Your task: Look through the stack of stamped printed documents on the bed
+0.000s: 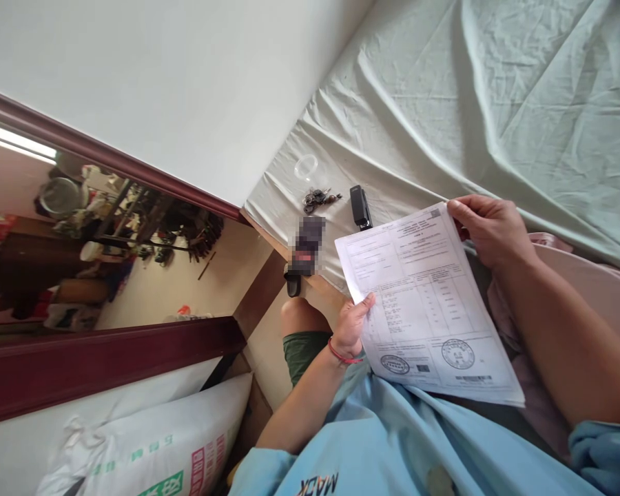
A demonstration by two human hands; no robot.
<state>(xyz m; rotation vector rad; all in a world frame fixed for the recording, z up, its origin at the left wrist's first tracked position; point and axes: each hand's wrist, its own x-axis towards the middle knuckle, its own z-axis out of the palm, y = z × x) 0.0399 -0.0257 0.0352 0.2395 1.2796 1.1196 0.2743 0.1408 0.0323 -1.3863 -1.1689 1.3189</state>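
Note:
Between my two hands is a stack of printed papers (418, 303), its top sheet a form with a table, round stamps and barcodes. My left hand (352, 326), with a red band at the wrist, is closed on the left edge, thumb on top. At the upper right corner my right hand (490, 227) pinches the sheets between thumb and fingers; its fingertips are partly hidden behind the paper. Just beyond the top edge of the papers lies a black stapler (360, 207) on the pale green cloth.
A bunch of keys (317, 198), a clear round lid or container (306, 167) and a blurred-out dark object (308, 241) rest on the cloth (408, 138). To the left stand a framed mirror (201, 275) and a white printed sack (186, 434). A pink surface (583, 289) is at right.

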